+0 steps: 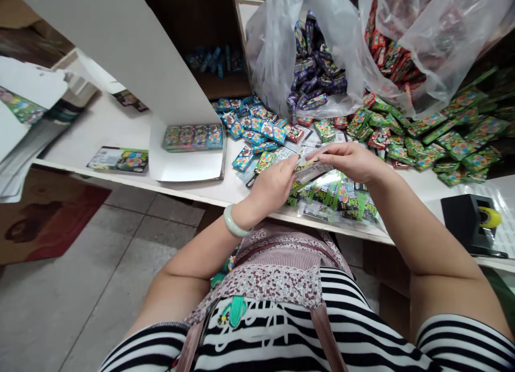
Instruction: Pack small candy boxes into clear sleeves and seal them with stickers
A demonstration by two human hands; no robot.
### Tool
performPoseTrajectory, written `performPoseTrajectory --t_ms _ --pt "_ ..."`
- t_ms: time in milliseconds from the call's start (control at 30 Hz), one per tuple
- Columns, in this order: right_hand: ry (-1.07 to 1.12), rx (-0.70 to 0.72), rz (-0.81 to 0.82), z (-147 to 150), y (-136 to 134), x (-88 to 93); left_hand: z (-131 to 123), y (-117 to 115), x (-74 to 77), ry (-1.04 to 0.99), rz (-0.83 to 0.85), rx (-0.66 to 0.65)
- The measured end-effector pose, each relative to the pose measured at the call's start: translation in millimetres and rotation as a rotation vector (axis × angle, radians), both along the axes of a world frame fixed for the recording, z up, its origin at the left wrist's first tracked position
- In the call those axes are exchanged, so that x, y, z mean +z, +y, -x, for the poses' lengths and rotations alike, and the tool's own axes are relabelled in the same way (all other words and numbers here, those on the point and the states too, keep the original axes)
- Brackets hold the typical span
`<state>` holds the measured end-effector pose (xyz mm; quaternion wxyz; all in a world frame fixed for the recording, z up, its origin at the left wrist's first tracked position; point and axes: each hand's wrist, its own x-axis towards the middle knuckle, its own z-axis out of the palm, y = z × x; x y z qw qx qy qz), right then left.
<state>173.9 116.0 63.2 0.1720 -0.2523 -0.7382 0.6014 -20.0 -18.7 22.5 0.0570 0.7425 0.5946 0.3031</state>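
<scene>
Your left hand [276, 185] and right hand [349, 161] together pinch a clear packet [309, 171] between them. Just below your hands, green-and-black packs [328, 192] lie on the worktop [426, 194]; small blue boxes [253, 126] lie beyond your left hand.

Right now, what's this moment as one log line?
left hand: holding clear packet; right hand: pinching it; below: green packets; right side: tape dispenser
</scene>
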Motion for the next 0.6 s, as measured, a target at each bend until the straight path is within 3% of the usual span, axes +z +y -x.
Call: performPoseTrajectory --t_ms 100,167,233,267,433,533,600 --pt "0.029 -0.079 -0.212 -0.7 -9.9 4.3 7.2 1.7 -5.9 -0.185 0.02 0.011" --pt "0.101 -0.306 -0.428 -2.6 -21.0 3.3 13.4 3.8 -8.0 -0.448 0.033 0.059" --pt "0.184 -0.504 -0.515 -3.4 -34.9 -5.1 16.4 4.8 -9.1 -0.736 0.07 0.101" --pt "0.209 -0.521 -0.466 -2.8 -42.2 -12.0 16.0 4.9 -9.7 -0.86 0.1 0.106" --pt "0.175 -0.296 0.083 6.2 -66.6 -46.0 2.4 4.5 -14.9 -1.284 0.254 0.052" --pt "0.177 -0.394 0.188 7.4 -64.6 -51.4 0.9 1.2 -19.8 -1.439 0.36 -0.01" --pt "0.183 -0.477 0.24 5.7 -60.1 -52.1 4.3 -5.7 -24.9 -1.377 0.458 -0.081"
